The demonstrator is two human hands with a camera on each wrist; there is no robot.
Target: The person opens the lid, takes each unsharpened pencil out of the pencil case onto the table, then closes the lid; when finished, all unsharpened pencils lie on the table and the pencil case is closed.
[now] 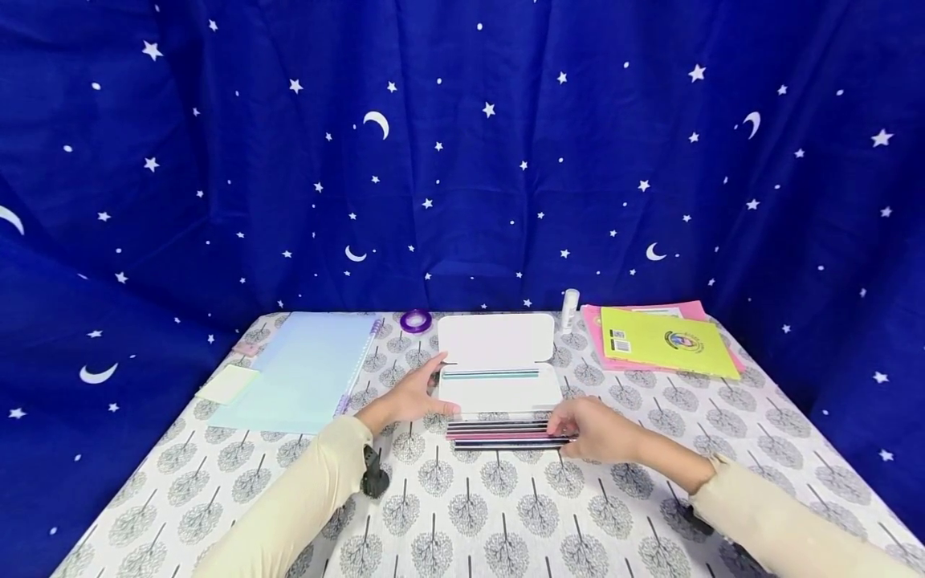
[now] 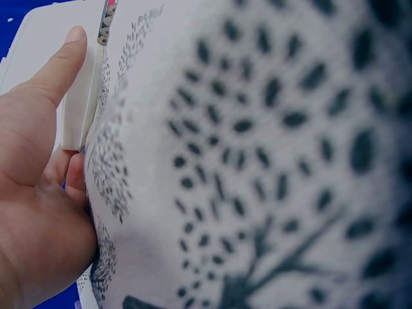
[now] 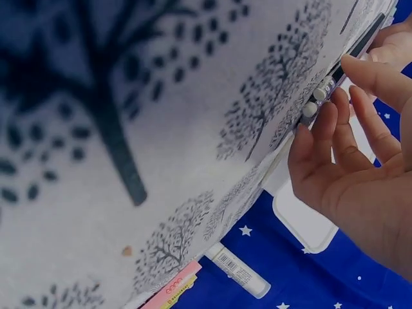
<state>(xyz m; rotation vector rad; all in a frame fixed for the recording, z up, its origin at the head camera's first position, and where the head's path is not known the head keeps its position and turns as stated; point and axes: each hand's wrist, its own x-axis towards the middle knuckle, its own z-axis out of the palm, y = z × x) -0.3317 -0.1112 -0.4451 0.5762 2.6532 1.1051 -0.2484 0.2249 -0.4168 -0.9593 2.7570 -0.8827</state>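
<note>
A white pencil case lies with its lid folded back, a few pencils along its hinge side. My left hand holds the case's left end, thumb at the front edge and fingers toward the back. In the left wrist view the thumb stretches along the white case wall. In front of the case, several dark and pink pencils lie side by side on the cloth. My right hand grips their right end; pale pencil ends show at its fingertips in the right wrist view.
A light-blue spiral notebook with pale sticky notes lies left. Behind are a purple tape roll and a white glue stick. A yellow-green booklet overlaps a pink one at right. A blue curtain hangs behind.
</note>
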